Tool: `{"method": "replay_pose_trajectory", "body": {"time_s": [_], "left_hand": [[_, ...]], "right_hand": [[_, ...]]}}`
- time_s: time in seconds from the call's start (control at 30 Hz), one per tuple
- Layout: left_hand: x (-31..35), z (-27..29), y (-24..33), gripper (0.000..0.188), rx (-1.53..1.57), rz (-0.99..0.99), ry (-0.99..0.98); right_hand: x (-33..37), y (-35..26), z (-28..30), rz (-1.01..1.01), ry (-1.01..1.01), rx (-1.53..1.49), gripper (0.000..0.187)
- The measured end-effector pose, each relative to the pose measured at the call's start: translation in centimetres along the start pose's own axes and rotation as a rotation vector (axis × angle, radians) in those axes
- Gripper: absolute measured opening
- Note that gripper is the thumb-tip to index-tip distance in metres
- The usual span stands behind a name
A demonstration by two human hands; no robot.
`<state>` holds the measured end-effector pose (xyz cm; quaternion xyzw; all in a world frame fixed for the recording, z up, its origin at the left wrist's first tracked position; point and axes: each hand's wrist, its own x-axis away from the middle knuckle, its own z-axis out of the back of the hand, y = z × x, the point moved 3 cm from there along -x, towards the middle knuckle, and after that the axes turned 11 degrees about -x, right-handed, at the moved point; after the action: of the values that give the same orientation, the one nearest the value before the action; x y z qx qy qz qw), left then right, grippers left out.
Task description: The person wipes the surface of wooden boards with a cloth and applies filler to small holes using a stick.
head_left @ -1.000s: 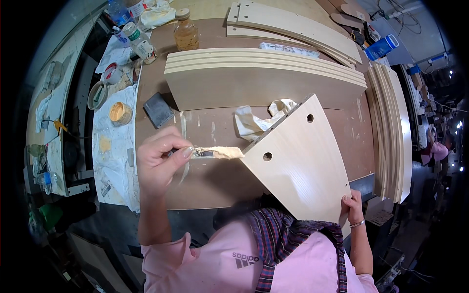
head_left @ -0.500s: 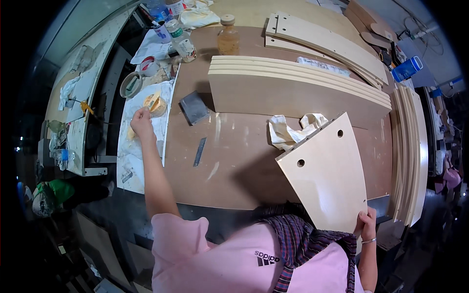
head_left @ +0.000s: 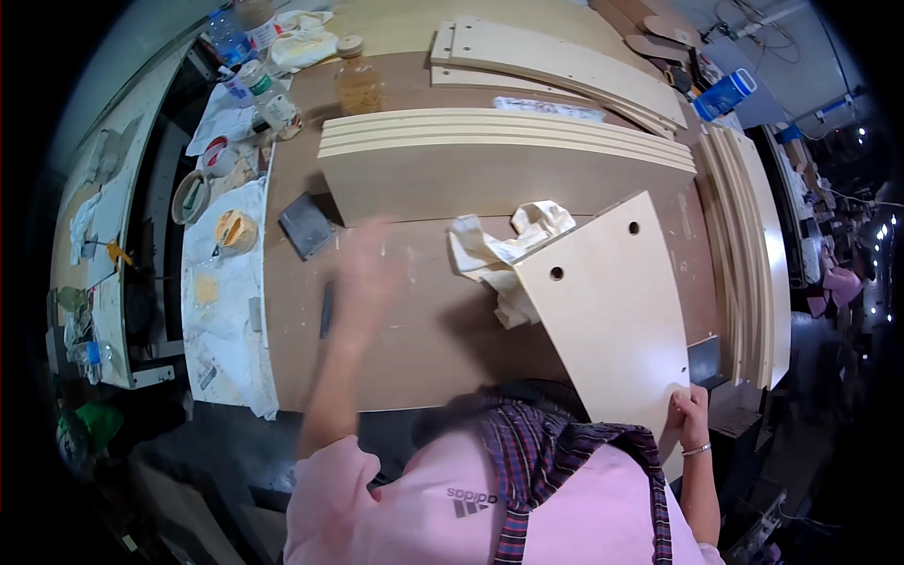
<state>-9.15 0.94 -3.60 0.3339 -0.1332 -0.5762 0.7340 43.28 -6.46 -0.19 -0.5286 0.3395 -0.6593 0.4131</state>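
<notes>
My right hand (head_left: 692, 414) grips the lower right edge of a pale curved wooden panel (head_left: 612, 311). Two dark holes show near its upper end, and the panel leans up from my body over the bench. Smeared by motion, my left hand (head_left: 370, 268) is above the brown bench top (head_left: 424, 353); its fingers cannot be made out. A crumpled cream cloth (head_left: 485, 250) lies behind the panel's upper left edge. Left of my left hand are a dark grey block (head_left: 306, 226) and a thin dark strip (head_left: 327, 309). A tub of orange-tan paste (head_left: 234, 231) stands on white paper (head_left: 231, 363).
A row of upright panels (head_left: 508, 169) spans the bench behind the cloth. More drilled boards (head_left: 565, 71) lie flat at the back. Stacked curved panels (head_left: 749, 254) stand at the right. Bottles, including an amber one (head_left: 360, 83), crowd the back left.
My left hand has left the paste tub and moved right over the bench. The whole view has shifted slightly. My right hand keeps its hold on the panel.
</notes>
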Motion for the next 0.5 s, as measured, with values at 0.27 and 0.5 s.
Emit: {"method": "replay_pose_trajectory", "body": {"time_s": [0.27,0.5], "left_hand": [[0.3,-16.8,3.5,0.024,0.036,-0.182,-0.175],[-1.5,-3.6,14.5,0.012,0.42,-0.464,0.205]], "right_hand": [[1.4,0.5,1.5,0.033,0.04,-0.021,0.028],[2.4,2.9,4.4,0.004,0.123,-0.067,0.034]]}}
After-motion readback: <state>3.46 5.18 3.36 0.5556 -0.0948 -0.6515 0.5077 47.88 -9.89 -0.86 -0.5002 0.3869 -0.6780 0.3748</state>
